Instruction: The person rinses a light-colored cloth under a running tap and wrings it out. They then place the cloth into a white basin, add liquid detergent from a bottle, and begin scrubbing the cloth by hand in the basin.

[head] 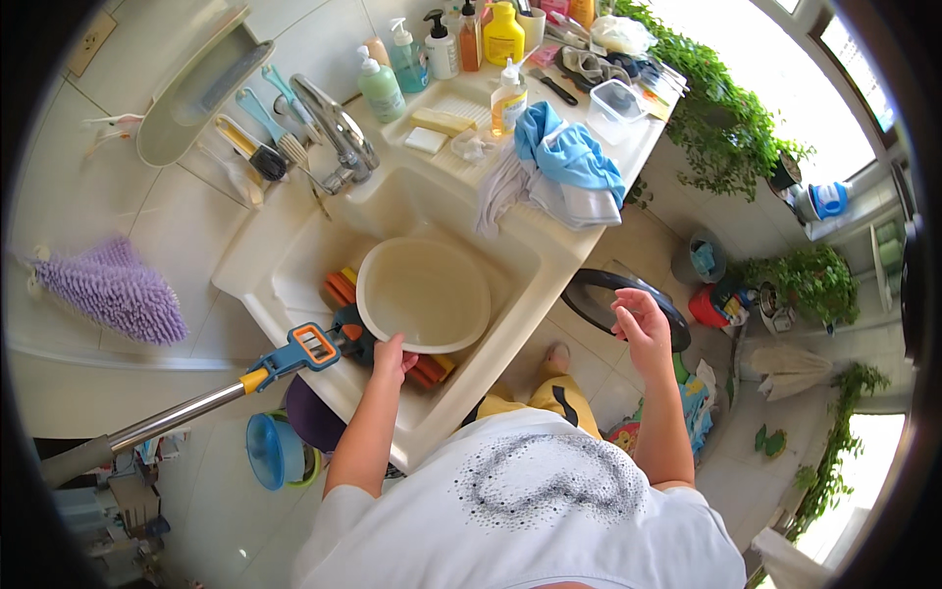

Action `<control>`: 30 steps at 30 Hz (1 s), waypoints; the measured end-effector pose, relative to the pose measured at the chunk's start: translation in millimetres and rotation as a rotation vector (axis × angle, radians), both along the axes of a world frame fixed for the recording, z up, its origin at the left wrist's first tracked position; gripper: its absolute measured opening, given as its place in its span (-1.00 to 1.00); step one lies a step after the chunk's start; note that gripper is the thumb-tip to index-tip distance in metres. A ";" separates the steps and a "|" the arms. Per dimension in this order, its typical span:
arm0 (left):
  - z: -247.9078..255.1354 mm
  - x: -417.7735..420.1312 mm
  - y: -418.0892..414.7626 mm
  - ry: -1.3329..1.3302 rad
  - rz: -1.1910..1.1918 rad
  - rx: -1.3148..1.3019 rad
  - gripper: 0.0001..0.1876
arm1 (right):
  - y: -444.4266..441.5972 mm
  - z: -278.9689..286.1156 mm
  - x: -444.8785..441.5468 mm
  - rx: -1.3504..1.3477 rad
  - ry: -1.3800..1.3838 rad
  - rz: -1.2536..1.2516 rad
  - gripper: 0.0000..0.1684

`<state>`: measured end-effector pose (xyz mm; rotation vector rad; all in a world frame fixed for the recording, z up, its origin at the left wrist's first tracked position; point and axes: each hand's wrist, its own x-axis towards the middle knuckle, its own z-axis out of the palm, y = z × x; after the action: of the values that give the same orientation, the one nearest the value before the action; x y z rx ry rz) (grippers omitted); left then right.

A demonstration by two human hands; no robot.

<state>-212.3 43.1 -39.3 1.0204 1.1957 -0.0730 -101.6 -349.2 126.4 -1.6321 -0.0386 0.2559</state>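
My left hand point(394, 358) grips the near rim of a round white basin point(423, 294) that holds water, in a cream utility sink point(294, 258). Beneath the basin lies the orange sponge head of a mop point(342, 286), its metal handle point(180, 414) leaning out over the sink's left side. My right hand point(642, 322) is raised to the right of the sink, fingers partly curled, with nothing in it. A chrome faucet point(338, 132) stands behind the basin. Blue and pale cloths point(570, 158) are heaped on the sink's right-hand ledge.
Pump bottles point(383, 88), soap bars point(434, 129) and a clear plastic tub point(617, 107) crowd the back counter. Brushes point(268, 125) and a purple chenille mitt point(121, 294) hang on the left wall. A dark-rimmed round object point(673, 313) and a grey bin point(698, 258) are to the right.
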 end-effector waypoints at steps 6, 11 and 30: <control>-4.5 -0.5 -8.4 0.036 0.110 0.000 -0.63 | 12.4 28.6 120.2 -0.014 -0.124 0.198 -0.76; 10.0 15.1 -36.8 0.274 0.305 0.469 -0.28 | 11.6 56.8 209.2 0.053 -0.211 0.367 -0.78; 85.2 186.8 -106.0 -0.305 0.007 0.726 -0.70 | 120.0 122.4 450.7 -0.471 -0.799 0.606 -0.78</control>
<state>-25.5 -62.9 45.9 1.5889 0.9512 0.5420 349.1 -229.2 248.9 -2.0670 -1.1650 0.0516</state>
